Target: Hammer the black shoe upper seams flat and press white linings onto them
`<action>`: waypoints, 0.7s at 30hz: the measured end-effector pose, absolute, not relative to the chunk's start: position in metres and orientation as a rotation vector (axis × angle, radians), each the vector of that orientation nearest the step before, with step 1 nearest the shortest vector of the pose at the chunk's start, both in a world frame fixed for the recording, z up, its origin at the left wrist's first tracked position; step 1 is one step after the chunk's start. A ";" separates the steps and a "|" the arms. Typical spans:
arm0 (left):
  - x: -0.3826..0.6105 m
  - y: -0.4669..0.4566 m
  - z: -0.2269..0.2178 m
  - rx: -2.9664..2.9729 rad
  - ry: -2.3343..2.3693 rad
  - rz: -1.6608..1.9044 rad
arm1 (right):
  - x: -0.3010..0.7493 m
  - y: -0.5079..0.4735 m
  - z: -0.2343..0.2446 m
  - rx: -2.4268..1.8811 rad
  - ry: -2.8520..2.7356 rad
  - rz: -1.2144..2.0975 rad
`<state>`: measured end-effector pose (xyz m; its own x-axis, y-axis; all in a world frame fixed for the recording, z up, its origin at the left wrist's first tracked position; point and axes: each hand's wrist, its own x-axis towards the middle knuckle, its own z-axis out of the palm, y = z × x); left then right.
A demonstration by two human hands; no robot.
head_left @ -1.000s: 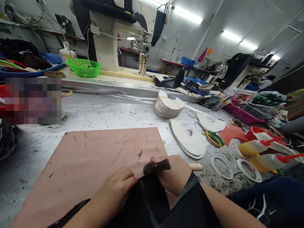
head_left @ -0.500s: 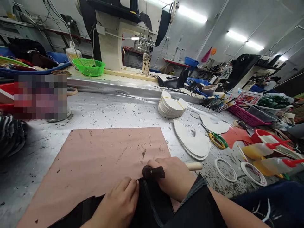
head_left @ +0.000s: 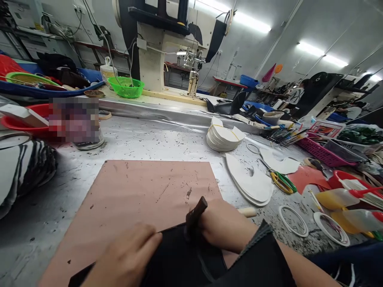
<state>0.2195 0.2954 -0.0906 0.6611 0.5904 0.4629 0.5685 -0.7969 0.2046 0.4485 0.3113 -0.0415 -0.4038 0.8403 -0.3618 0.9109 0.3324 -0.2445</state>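
Observation:
In my right hand (head_left: 223, 221) is a hammer (head_left: 196, 215), my fingers closed around it. Its dark head stands steeply tilted over a piece of black material (head_left: 176, 255), and the pale handle end sticks out past my hand on the right. My left hand (head_left: 125, 253) is somewhat blurred, with its thumb and fingers pinched at the upper edge of the black material. That piece lies partly on a pinkish-brown board (head_left: 143, 191), and a flap with a grey zigzag edge rises over my right forearm. Its lower part runs out of view.
Cut white pieces (head_left: 251, 181), scissors (head_left: 283, 182), tape rolls (head_left: 293, 221) and glue bottles (head_left: 338, 198) lie to the right. A stack of black-and-white pieces (head_left: 28, 171) is at the left. Behind stand a green basket (head_left: 126, 88) and a sewing machine (head_left: 151, 59).
The hammer head has turned from lying level to steeply tilted. My left hand has shifted left along the black material's edge. The whole view has swung slightly left.

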 end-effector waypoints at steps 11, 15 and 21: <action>0.171 0.301 -0.092 2.218 1.198 0.296 | 0.404 0.305 -0.047 1.519 2.638 -0.597; 0.165 0.297 -0.095 2.210 1.135 0.427 | 0.384 0.302 -0.049 1.514 2.579 -0.632; 0.154 0.296 -0.107 2.492 0.846 0.635 | 0.378 0.303 -0.051 1.497 2.645 -0.579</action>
